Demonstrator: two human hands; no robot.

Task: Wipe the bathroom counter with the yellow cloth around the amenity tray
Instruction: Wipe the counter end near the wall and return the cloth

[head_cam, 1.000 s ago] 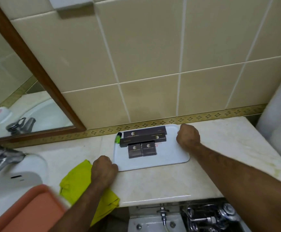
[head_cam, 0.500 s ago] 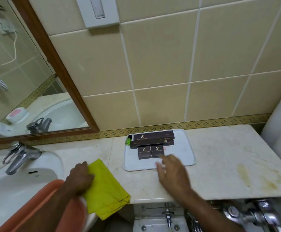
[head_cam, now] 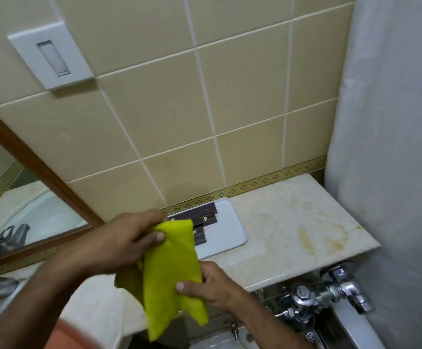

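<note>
We see the bathroom counter, a pale marble slab running along the tiled wall, and its right half carries yellowish-brown stains that look untouched, so we judge the wiping has not really begun there. Against the wall sits the amenity tray, white and flat on the slab, with dark boxes stacked on its left part; the bare counter to its right and in front of it is what we take to be left to wipe. The yellow cloth is not on the counter at all: it hangs in the air in front of the tray, stretched between both hands and draping down past the counter's front edge. Our left hand has its fingers curled closed around the cloth's upper edge, thumb pressed against the fabric. Our right hand pinches the lower right side, thumb on top and the other fingers behind the cloth where we cannot see them. We read this as folding or readying the cloth, with the whole wipe around the tray still ahead.
</note>
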